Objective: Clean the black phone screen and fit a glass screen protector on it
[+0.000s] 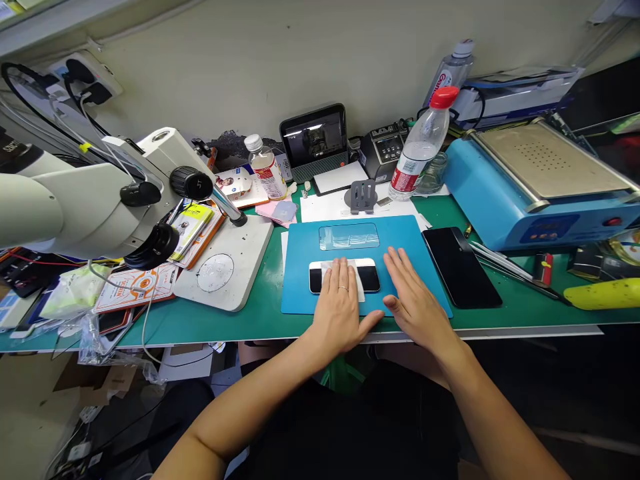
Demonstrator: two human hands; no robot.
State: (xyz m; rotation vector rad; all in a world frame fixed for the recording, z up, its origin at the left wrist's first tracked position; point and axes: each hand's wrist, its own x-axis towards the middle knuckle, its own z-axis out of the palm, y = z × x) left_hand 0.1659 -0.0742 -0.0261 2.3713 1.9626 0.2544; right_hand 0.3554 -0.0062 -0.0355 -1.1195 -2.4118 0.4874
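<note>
My left hand [341, 310] lies flat with its fingers stretched out, pressing a white wipe [359, 287] onto a phone [371, 279]. The phone rests sideways with its dark screen up and a white part along its far edge; the hand and wipe hide its middle. To the right of the phone, my right hand [417, 303] is open, palm down over the blue mat [300, 267], thumb apart and holding nothing. Beyond the phone, a clear glass screen protector with a dark outline [349, 237] lies on the mat.
A large black phone [463, 267] lies right of the mat, near tweezers [515, 270] and a blue heating plate machine [490, 193]. A microscope [150, 200] stands at left. Bottles [420, 147], a phone stand [363, 197] and a small screen [315, 140] line the back.
</note>
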